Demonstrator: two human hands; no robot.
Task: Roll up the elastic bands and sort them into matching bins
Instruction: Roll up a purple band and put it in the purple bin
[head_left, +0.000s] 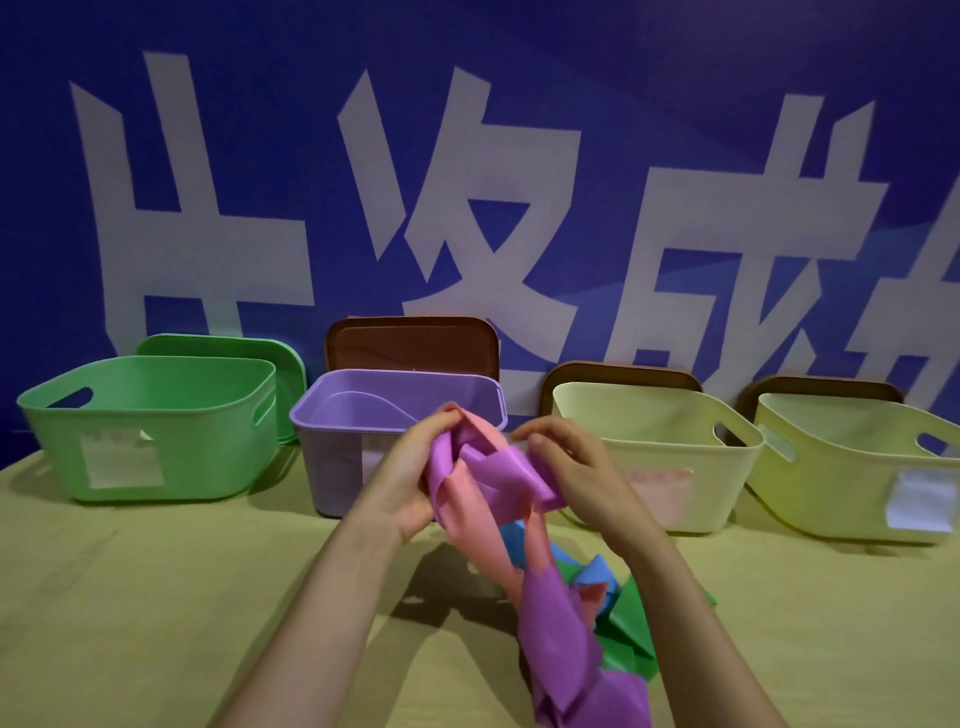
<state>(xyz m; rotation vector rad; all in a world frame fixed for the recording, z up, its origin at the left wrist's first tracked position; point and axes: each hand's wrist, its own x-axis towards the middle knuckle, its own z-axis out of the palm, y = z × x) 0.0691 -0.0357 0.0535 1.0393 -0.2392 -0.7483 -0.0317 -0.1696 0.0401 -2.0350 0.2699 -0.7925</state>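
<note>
Head view: both hands are raised mid-frame over the table (156, 597), working a tangle. The left hand (410, 467) has its fingers curled round the bunched purple band (506, 467) and pink band (470, 512). The right hand (576, 467) pinches a purple fold between thumb and fingertips. Both bands trail down toward 6 o'clock, twisted round each other. Their tails lie on the loose blue band (597, 577) and green band (631, 623).

Risks:
- Purple and pink look wound together, so pulling purple hard probably tightens the twist or drags pink along.
- The elastic could snap back if a pinch slips.
- The hanging tails could sweep blue and green toward the near table edge at 6 o'clock.
- Nothing is rolled yet. Dropping it loose means an unrolled band in a bin, or pink riding along into the purple one.

Room:
- The purple bin (332, 415) sits at 12 o'clock, just behind the left hand's knuckles, mouth open. Its near rim is close and could be knocked.
- The green bin (150, 431) is at 10 o'clock, the cream bin (660, 452) at 2 and the yellow-green bin (852, 467) at 3, partly cut off.
- Lids lean behind the bins against the banner (675, 78).
- The bare cloth at 8 o'clock looks like the best rolling space.
- The pile crowds 5 o'clock.
</note>
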